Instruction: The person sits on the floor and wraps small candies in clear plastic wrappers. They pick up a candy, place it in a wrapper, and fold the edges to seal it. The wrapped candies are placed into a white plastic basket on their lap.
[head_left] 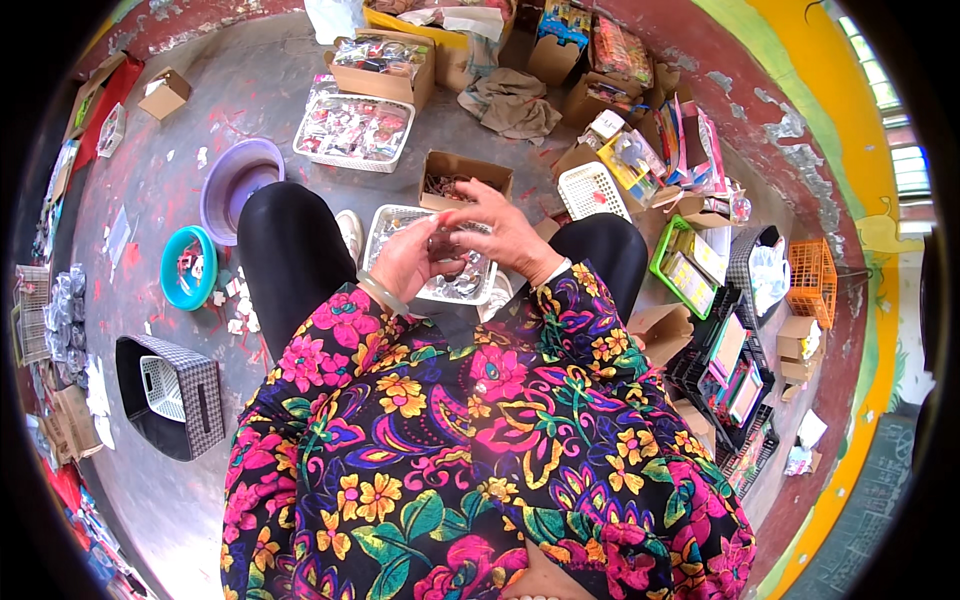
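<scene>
My left hand (408,262), a pale bangle at its wrist, is closed, with its fingers curled inward. A small red piece (446,217) shows at its fingertips; its kind is too small to tell. My right hand (512,232) meets it from the other side, fingers bent and pinching close to the red piece. What lies between the right fingertips is hidden. Both hands are above a white plastic basket (378,232) between my knees, which holds small shiny packets partly covered by my hands. Just beyond stands an open cardboard box (505,190) with brownish thin items in it.
A white basket of packets (400,160) stands ahead. Left are a purple tub (214,205), a turquoise basin (205,290) and a checked bin (200,400). Right are a green tray (662,262), black crates (690,372) and an orange crate (812,280). White scraps litter the floor.
</scene>
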